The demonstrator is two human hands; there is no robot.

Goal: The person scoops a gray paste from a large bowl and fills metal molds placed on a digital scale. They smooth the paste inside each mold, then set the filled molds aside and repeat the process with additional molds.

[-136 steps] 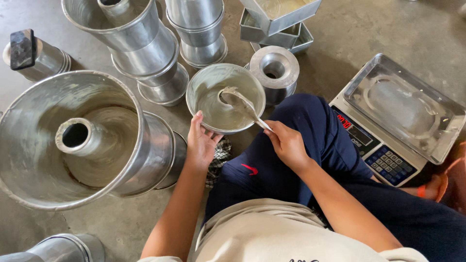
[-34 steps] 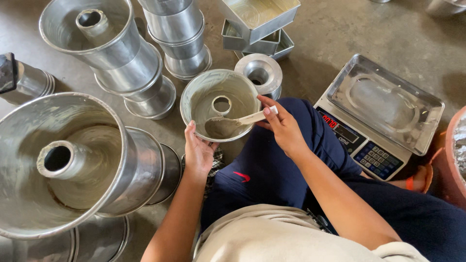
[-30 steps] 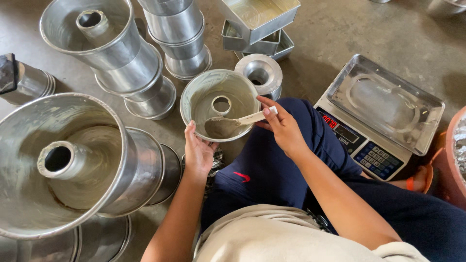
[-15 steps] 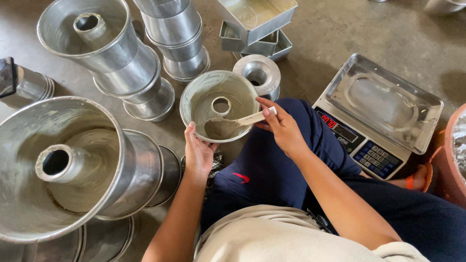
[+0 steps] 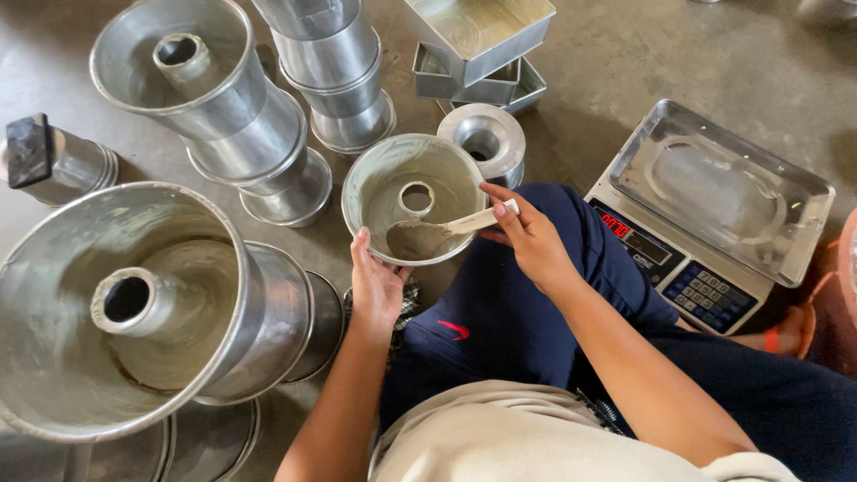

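A small round metal tube pan (image 5: 384, 174) with a centre funnel rests against my knee, its inside coated in grey-brown paste. My left hand (image 5: 375, 284) grips its near rim from below. My right hand (image 5: 528, 234) holds a pale flat spatula (image 5: 451, 230) whose paste-covered blade lies on the pan's inner bottom, near the front wall.
A big tube pan (image 5: 134, 303) lies at left on stacked pans. More tube pans (image 5: 201, 94) and stacked round tins (image 5: 335, 62) stand behind. Square tins (image 5: 478, 40) sit at the back. A digital scale (image 5: 714, 205) with a steel tray is at right.
Over the last second little has changed: the spatula blade stays low in the pan. Earlier the spatula was higher, across the pan's middle, and the view has shifted slightly.
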